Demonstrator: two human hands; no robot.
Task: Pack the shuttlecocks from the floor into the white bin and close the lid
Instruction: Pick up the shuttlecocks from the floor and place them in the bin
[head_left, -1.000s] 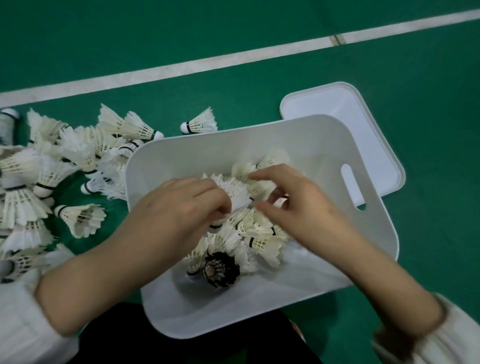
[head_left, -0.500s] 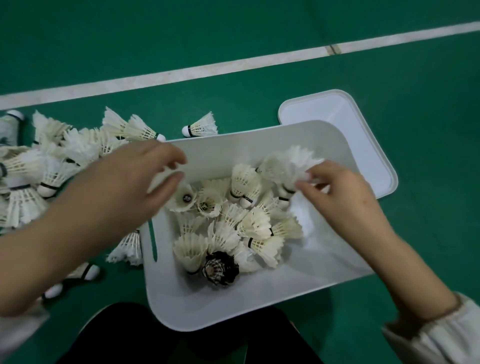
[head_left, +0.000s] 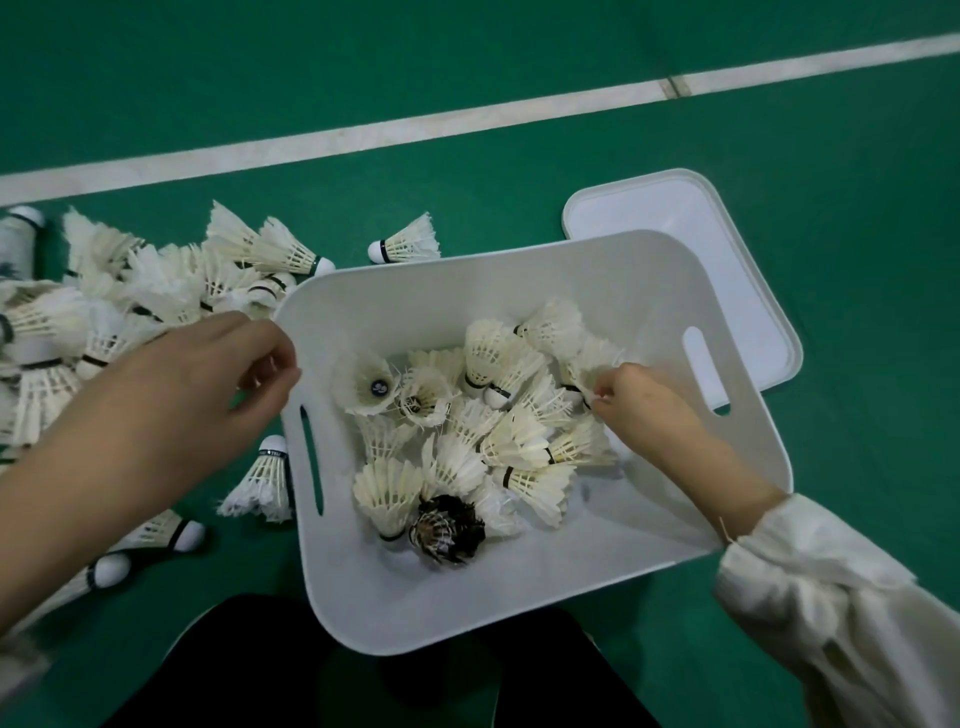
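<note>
Loose shuttlecocks lay heaped on the green floor beside the left hand, whose fingers were loosely curled and empty. The white bin held a white cluster and 1 dark shuttlecock. Inside it, the right hand pinched a shuttlecock. The lid lay off, behind the bin.

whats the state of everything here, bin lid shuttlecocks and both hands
white plastic bin, open, part full
white rectangular lid, off, on the green floor behind the bin
white feather shuttlecocks, piled loose left of the bin
dark feathered shuttlecock, inside the bin
left hand, at the bin's left rim, empty
right hand, in the bin, pinching a white shuttlecock
</note>
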